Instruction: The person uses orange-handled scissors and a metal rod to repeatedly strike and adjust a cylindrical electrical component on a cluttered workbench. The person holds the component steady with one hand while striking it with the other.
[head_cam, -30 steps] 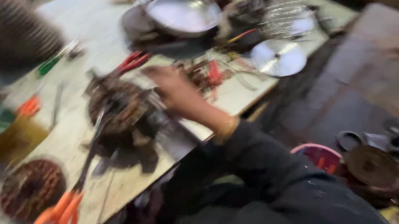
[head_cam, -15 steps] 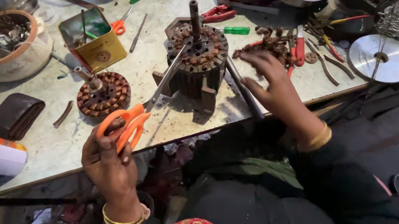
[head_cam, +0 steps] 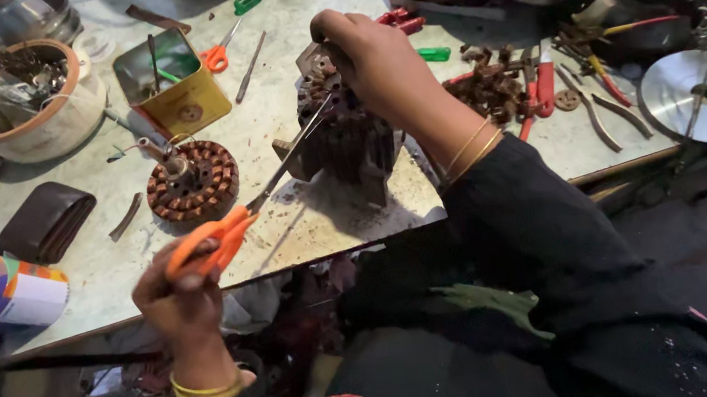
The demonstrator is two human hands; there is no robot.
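Plainly, the work in hand is cutting at the windings of a dark motor stator (head_cam: 344, 140) that stands upright near the front edge of the pale worktable (head_cam: 302, 223); the right hand (head_cam: 372, 59) is clamped over the top of the stator, fingers curled and pressed down on it, while the left hand (head_cam: 180, 294) grips the orange handles of a pair of scissors (head_cam: 255, 211), fingers closed through the loops; the blades run up and to the right, and their tips reach the stator's upper side, just beside the right hand. Whether the blades are parted or closed at the tip cannot be told. To do this well, the judgement would be that the right hand should bear down firmly so the stator does not rock, with its fingertips held clear of the blade tips, which lie very close; short snips near the tips would likely give better control than long ones. A second, smaller copper-wound stator (head_cam: 192, 181) sits just to the left, apart from the scissors; a yellow tin (head_cam: 173, 86), a brown wallet (head_cam: 45, 221) and red-handled pliers (head_cam: 540, 92) lie further off.
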